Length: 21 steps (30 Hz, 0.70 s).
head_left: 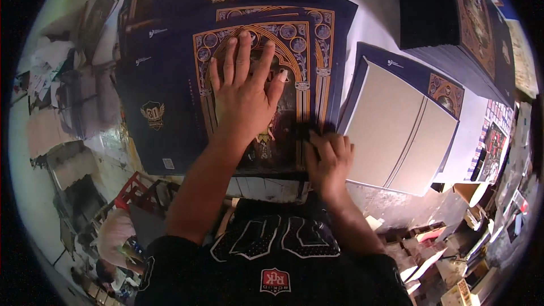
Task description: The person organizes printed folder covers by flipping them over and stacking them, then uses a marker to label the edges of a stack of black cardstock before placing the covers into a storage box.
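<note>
A large navy sheet [184, 105] lay flat, face up, under the spread left hand [243, 96], its ornate panel [292, 113] of gold-orange borders and roundels showing around the fingers. I saw a pale crest [152, 114] on its plain part, left of that wrist. The right hand [330, 161] met its lower right edge. Similar sheets [341, 45] lay beneath, jutting out beyond the left hand and rightward.

At the lower left, another person [115, 237] in a pale top is seen near a red frame [136, 188]. Brown boxes [416, 259] are piled loosely at the lower right. Along the left rim, what appear to be white papers [52, 59] are heaped above darker clutter [84, 191], their outlines blurred and bent by the lens.
</note>
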Available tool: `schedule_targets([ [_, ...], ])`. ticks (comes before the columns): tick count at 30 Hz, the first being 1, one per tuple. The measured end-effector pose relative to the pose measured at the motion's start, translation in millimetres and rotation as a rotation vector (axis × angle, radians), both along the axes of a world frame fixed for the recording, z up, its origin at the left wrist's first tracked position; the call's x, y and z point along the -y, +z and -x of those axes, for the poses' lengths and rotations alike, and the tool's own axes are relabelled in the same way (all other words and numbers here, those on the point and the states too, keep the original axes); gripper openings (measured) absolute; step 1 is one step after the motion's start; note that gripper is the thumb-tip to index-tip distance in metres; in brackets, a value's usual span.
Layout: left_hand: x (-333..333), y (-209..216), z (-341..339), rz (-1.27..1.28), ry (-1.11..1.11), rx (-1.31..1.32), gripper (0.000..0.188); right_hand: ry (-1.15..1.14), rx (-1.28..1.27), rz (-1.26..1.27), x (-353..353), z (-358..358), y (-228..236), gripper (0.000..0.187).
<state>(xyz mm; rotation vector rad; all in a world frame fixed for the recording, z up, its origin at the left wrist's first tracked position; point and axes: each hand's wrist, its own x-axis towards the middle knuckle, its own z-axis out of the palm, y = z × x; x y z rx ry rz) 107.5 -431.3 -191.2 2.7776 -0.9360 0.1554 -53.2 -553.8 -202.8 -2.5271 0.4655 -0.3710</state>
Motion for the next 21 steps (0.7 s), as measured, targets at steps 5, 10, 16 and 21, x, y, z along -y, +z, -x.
schedule_targets([
  [5,1.4,1.4,-2.0,0.0,-0.011,-0.004,0.051,-0.088,0.054,0.026,7.9,-54.1,10.1,0.019],
  [10,-3.7,3.6,-1.7,-0.008,0.008,-0.037,0.051,-0.06,-0.023,0.029,-15.6,11.3,-5.4,0.024],
  [16,6.2,4.2,-0.7,0.02,-0.026,-0.012,0.051,-0.19,0.16,0.114,38.3,-114.4,5.9,0.014],
  [21,-6.1,9.7,-2.8,-0.023,0.011,-0.044,0.051,-0.124,0.052,-0.013,9.3,-44.2,1.2,0.018],
])
